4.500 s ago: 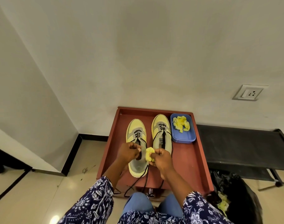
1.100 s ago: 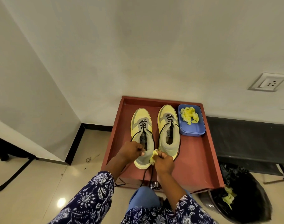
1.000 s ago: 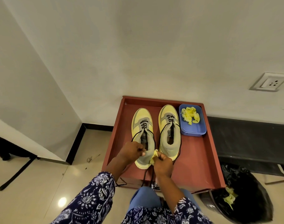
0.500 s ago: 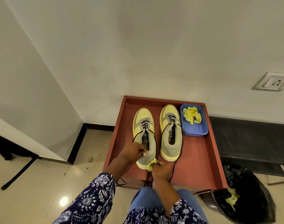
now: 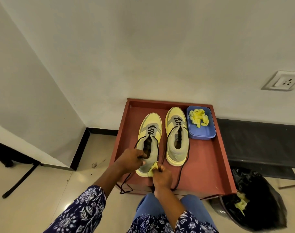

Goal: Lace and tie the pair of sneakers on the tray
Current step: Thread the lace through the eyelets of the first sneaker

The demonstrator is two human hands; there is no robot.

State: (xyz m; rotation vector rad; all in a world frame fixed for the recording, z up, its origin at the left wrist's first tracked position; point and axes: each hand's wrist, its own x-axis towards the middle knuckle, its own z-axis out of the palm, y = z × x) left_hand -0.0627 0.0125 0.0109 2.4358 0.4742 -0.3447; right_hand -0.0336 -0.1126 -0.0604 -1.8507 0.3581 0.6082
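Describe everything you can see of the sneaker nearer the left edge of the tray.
The left sneaker is yellow at the toe and sole, with grey panels and a grey collar that looks like fabric. It sits upright on the reddish tray, toe toward the wall. Black laces cross only the lower eyelets; the loose ends trail past the tray's front edge. The left hand grips its collar, and the right hand pinches a yellow crumpled wad at its heel.

tray: red | on it: 2 sneakers | blue box
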